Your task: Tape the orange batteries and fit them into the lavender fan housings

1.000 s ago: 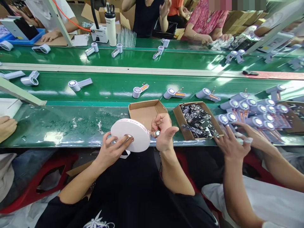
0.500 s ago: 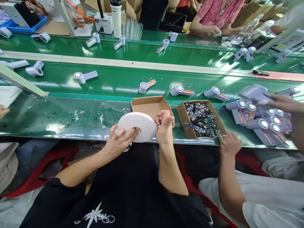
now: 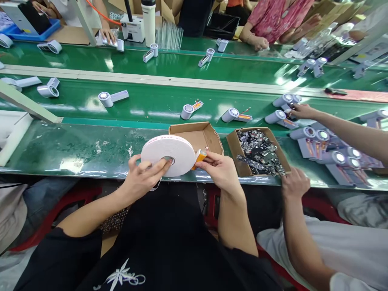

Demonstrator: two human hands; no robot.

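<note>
My left hand (image 3: pixel 148 173) grips a large white roll of tape (image 3: pixel 165 145), its fingers at the core hole. The roll is tilted in front of my body, over the table edge. In my right hand (image 3: pixel 220 167) a small orange piece with a white top, which looks like a battery (image 3: pixel 200 159), is pinched between thumb and fingers against the roll's right edge. Behind the roll lies an open cardboard box (image 3: pixel 197 136). Right of it, a second cardboard box (image 3: pixel 233 147) holds a heap of small dark circuit boards (image 3: pixel 257 149).
Grey handheld fan bodies (image 3: pixel 188 111) lie spaced along the green conveyor belt (image 3: pixel 151 107). At right, a co-worker's hand (image 3: pixel 303 112) touches fan bodies; their other hand (image 3: pixel 295 184) rests by the board box. More fan bodies (image 3: pixel 336 157) are heaped there. People sit across the belt.
My right hand has turned and moved slightly right, and the orange piece now shows in its fingers. The roll has shifted left. The co-worker's raised hand has reached left onto the belt.
</note>
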